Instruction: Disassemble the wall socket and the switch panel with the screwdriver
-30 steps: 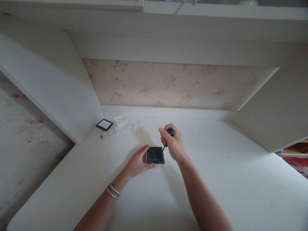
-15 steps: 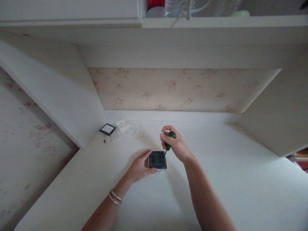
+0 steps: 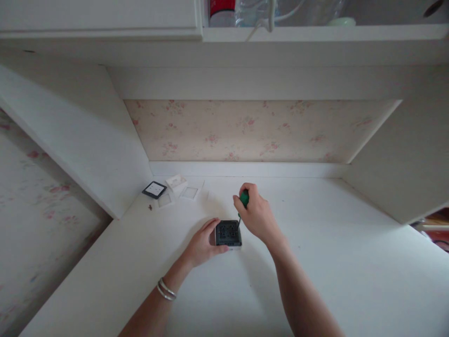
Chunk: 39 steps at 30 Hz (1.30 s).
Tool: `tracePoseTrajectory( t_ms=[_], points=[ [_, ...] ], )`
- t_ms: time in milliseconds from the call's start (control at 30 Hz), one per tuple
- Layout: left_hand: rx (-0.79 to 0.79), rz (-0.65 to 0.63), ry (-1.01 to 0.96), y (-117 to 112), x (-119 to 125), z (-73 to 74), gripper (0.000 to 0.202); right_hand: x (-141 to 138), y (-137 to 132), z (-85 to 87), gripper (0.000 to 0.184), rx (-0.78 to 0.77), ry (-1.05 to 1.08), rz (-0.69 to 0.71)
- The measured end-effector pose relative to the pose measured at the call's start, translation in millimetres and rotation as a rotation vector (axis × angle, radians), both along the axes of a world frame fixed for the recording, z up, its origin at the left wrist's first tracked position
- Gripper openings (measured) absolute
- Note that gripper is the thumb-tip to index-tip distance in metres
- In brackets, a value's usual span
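Note:
A square wall socket, black on top with a pale edge below, lies on the white tabletop. My left hand is closed around its left side, fingers at the far edge and thumb along the near edge. My right hand wraps a green-handled screwdriver, which stands tilted with its shaft pointing down. The tip meets the right part of the socket; whether a screw sits under it is too small to tell.
Toward the back left lie a black-edged white cover plate, a white box-like part, clear frames and some tiny brown pieces. White side panels and an overhead cabinet enclose the white tabletop.
The fingers of my right hand have curled further around the screwdriver handle, and the hand has turned. My left hand still holds the socket in place. The view has shifted slightly.

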State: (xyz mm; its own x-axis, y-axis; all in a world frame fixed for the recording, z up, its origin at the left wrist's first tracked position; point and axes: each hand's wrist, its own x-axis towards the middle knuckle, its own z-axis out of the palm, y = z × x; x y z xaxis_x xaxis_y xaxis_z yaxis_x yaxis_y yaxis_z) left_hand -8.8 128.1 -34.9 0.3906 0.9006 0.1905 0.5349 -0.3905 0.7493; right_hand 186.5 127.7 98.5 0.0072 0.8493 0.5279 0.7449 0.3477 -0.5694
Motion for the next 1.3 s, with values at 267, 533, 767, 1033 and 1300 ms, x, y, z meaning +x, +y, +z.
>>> tracePoseTrajectory(
  t_ms=[267,533,767,1033,1300],
  points=[
    [-0.009,-0.002,0.013,-1,-1,3.6,0.083,4,-4,9.0,0.015,-0.126,0.024,0.195],
    [-0.011,-0.035,0.0,0,-4,6.9,0.081,11,-2,10.0,0.016,-0.127,0.026,0.191],
    [-0.001,-0.022,0.005,1,-3,4.7,0.081,-11,-1,4.8,0.014,0.011,-0.113,-0.113],
    [-0.013,-0.029,0.016,-1,-4,8.3,0.083,-3,-6,12.8,0.017,-0.08,-0.049,0.162],
    [-0.005,-0.024,0.013,0,-4,7.4,0.08,-6,0,6.0,0.023,0.111,-0.021,-0.147]
  ],
)
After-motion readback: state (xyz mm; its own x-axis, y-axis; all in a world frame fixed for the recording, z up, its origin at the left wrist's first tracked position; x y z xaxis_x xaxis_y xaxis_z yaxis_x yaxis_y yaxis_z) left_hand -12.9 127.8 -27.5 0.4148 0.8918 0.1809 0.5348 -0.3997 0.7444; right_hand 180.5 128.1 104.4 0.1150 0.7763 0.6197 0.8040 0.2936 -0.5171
